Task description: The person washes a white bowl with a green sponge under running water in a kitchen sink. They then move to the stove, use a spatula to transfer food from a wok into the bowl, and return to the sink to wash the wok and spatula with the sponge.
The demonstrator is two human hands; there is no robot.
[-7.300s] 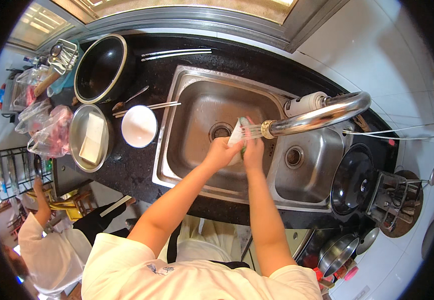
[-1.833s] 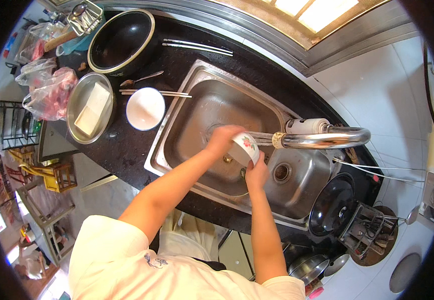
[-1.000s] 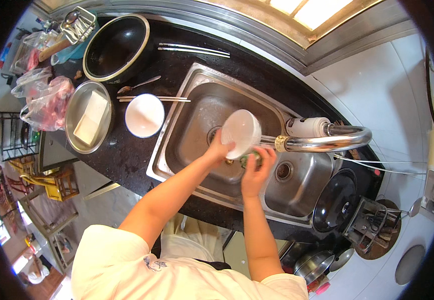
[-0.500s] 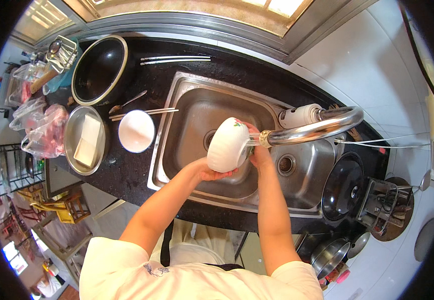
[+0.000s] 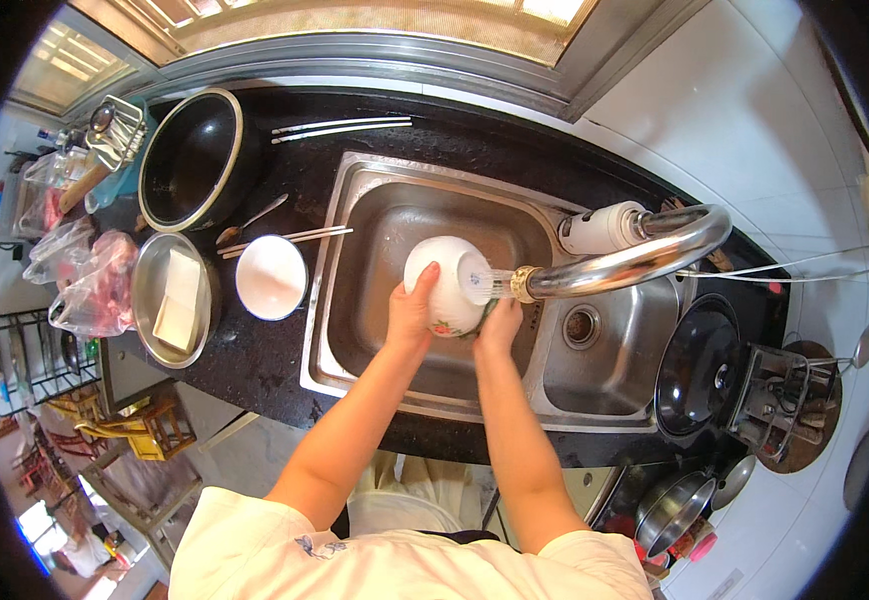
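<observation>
A white bowl with a floral pattern (image 5: 443, 275) is tipped over the large basin of the steel sink (image 5: 327, 340), its base facing the faucet. My left hand (image 5: 413, 312) grips its left side with the thumb laid on the outside. On the other side my right hand (image 5: 498, 322) holds the rim, its fingers partly hidden behind the bowl. Water streams from the curved chrome faucet (image 5: 635, 270) onto the bowl's base.
Left of the sink sit a white bowl (image 5: 272, 278), chopsticks (image 5: 300, 237), a spoon (image 5: 252, 218), a steel basin (image 5: 145, 300) and a large dark pot (image 5: 191, 160). More chopsticks (image 5: 340, 128) lie behind. A black lid (image 5: 697, 370) rests at the right.
The bowl has been turned in my hands, so its base now meets the water. My left thumb has come up onto its side, and my right hand has shifted lower and nearer.
</observation>
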